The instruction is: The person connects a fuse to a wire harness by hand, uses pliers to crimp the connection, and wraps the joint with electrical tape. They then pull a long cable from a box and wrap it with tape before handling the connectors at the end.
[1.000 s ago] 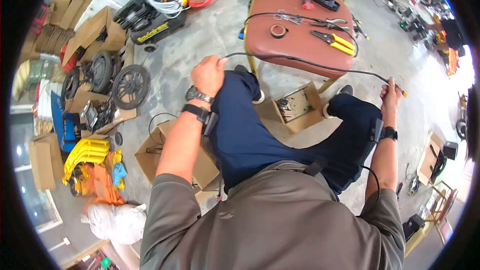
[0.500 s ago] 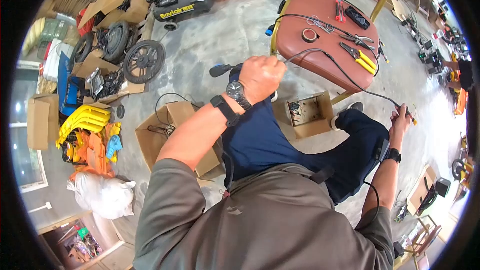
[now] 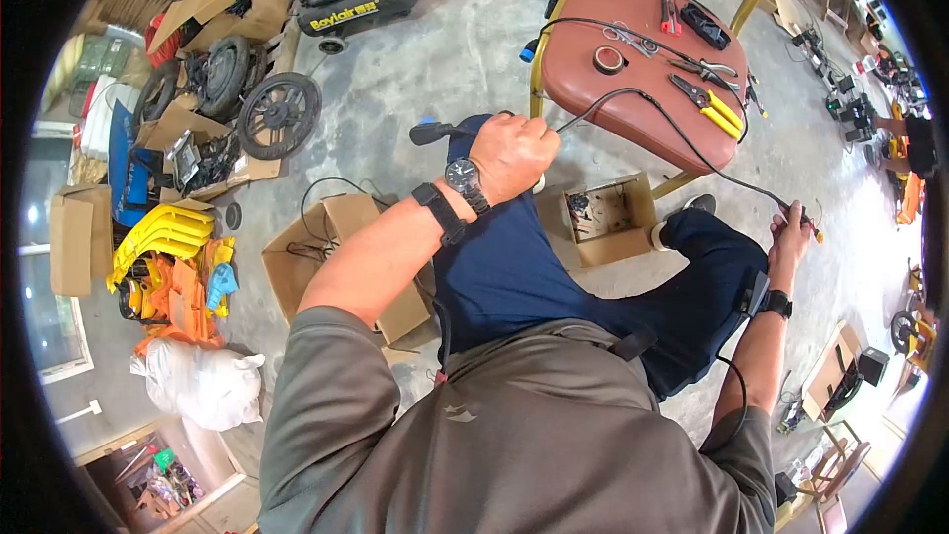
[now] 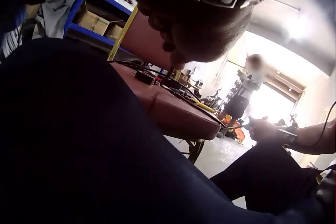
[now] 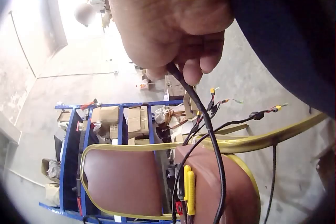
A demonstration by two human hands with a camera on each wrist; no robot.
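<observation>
A black cable [image 3: 678, 131] runs between the two hands in the head view, bowing up over the front of a brown padded chair seat [image 3: 576, 91]. My left hand [image 3: 514, 153] grips it above the left knee, fingers curled round it. Out past the right knee, my right hand [image 3: 788, 243] pinches the cable near its end, where a yellow-tipped connector sticks out. The right wrist view shows the cable [image 5: 211, 132] leaving the curled fingers. On the seat lie yellow-handled wire strippers [image 3: 724, 118], pliers [image 3: 710, 70], scissors [image 3: 630, 39], a tape roll [image 3: 608, 60] and a red-handled tool [image 3: 671, 14].
A small open carton [image 3: 605, 253] stands between the feet, and a larger carton [image 3: 287, 282] is by the left arm. Wheels [image 3: 280, 116], an air compressor [image 3: 356, 16] and yellow plastic parts [image 3: 163, 237] lie leftward. Another person [image 4: 245, 90] stands in the background.
My left hand has moved rightward, closer to the right hand, and the cable between them now bows upward. The right hand keeps its hold. The head view has shifted, with the chair farther right.
</observation>
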